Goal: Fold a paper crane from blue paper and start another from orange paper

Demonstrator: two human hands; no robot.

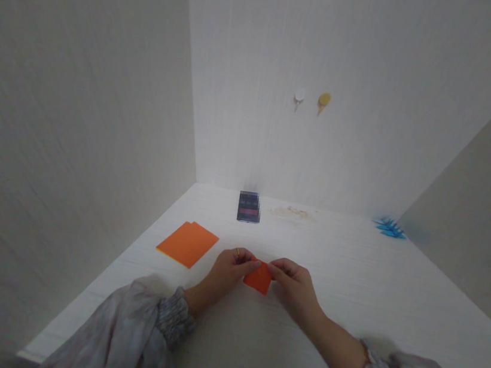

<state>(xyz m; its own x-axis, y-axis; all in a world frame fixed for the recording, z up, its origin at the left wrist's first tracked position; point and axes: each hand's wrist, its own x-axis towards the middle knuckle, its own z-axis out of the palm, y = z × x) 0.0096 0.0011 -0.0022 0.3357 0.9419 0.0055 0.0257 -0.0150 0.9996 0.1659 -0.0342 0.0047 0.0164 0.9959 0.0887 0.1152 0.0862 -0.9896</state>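
Note:
A small folded piece of orange paper point(258, 278) sits low over the white table point(352, 270), held from both sides. My left hand point(225, 272) pinches its left edge, with a ring on one finger. My right hand point(294, 286) pinches its right upper edge. Both hands have their fingers closed on the paper. To the left lies a stack of flat orange paper sheets point(188, 242), a short way from my left hand.
A dark phone-like object point(249, 207) lies near the back wall. Blue folded paper pieces point(389, 227) sit at the far right corner. A pale smudge or crumbs point(291, 212) lie beside the phone. Two wall hooks, white point(299, 96) and yellow point(324, 100), hang above. Walls close in left and right.

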